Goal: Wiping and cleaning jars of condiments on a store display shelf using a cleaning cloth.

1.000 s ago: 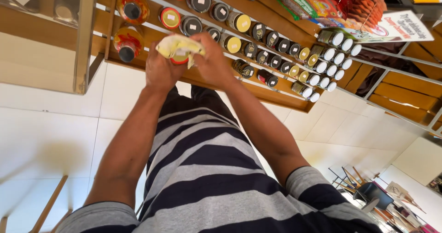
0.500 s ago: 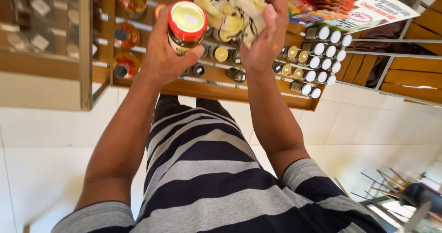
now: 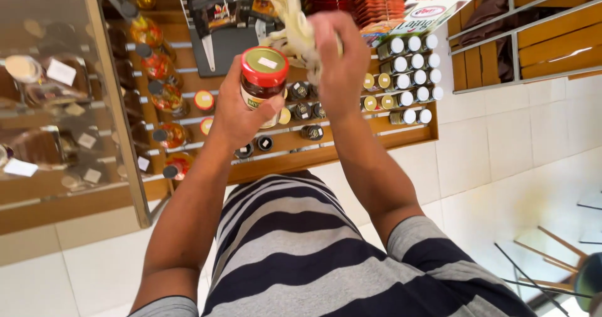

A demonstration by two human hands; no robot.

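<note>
Left hand (image 3: 235,113) clamped on red-lidded glass jar (image 3: 263,82), now raised off wooden shelf (image 3: 326,154); right hand (image 3: 342,60) clutching crumpled yellow cloth (image 3: 291,31).

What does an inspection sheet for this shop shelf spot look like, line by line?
Surface: wooden shelves with rows of goods.
Job's things: red-lidded jar; pale cloth, bunched.
Clutter: small jars in rows; bottles on the side rack; red packets above.
Hands: left hand grips the jar; right hand holds the cloth beside the jar.
Cables: nothing seen.
Surroundings: glass case at one side, white tiled floor, printed sign.
</note>
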